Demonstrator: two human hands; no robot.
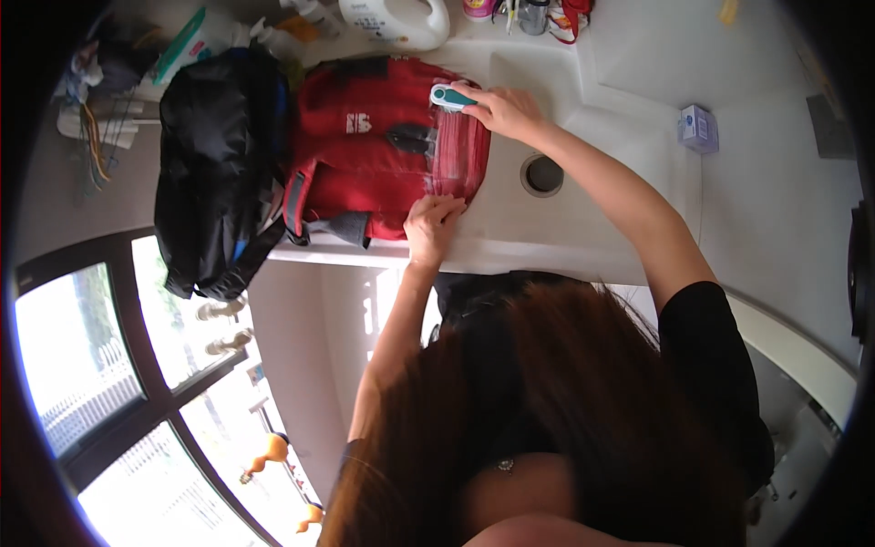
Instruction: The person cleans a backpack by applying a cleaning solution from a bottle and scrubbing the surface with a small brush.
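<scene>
A red backpack point(342, 150) lies flat at the left of a white sink point(492, 219), and its right end looks wet, with whitish streaks. My right hand point(506, 111) grips a green and white scrubbing brush point(448, 96), which rests on the far right part of the backpack. At the near right edge of the same backpack, my left hand point(432, 228) is closed, its fingers pressed on the red fabric. Whether it pinches a fold there is hard to make out. The brush's bristles are hidden beneath it.
A black bag point(219, 173) sits against the backpack's left side and hangs over the front edge. Behind stand a white jug point(396, 23) and several bottles. The drain hole point(541, 175) lies right of the backpack. A small lavender box point(698, 129) stands on the right ledge.
</scene>
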